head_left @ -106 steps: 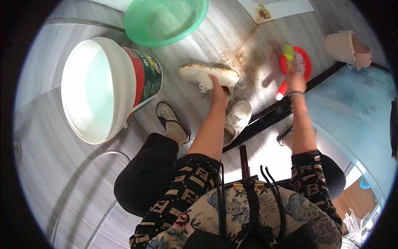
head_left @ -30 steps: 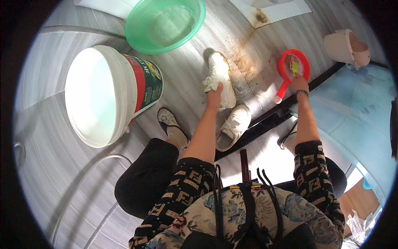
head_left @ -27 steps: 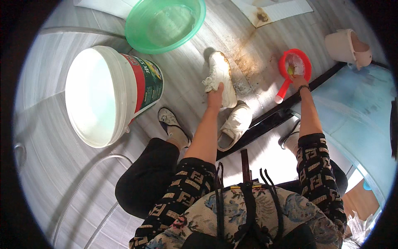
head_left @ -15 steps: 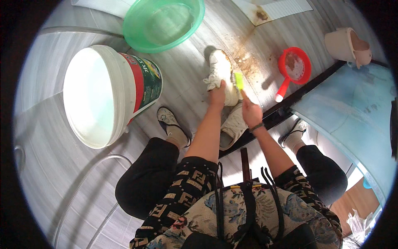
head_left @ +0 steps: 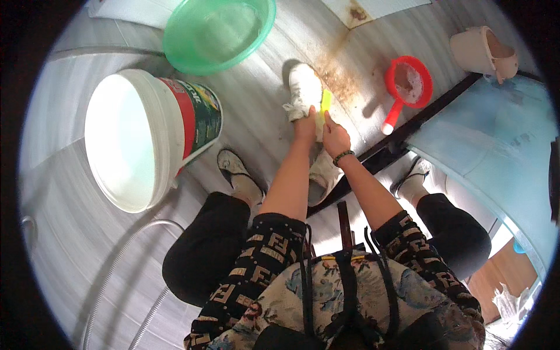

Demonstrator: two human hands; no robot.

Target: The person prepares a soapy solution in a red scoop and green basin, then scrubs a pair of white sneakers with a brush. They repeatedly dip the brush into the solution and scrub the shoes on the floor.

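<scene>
The one camera sits on the person's head, looking steeply down past the knees at the wet floor (head_left: 70, 233), close enough that the white bucket (head_left: 134, 140) fills the left.

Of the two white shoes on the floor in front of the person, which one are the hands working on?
The farther white shoe: left hand grips it, right hand holds a yellow-green brush against it. The nearer shoe lies untouched under the forearms.
</scene>
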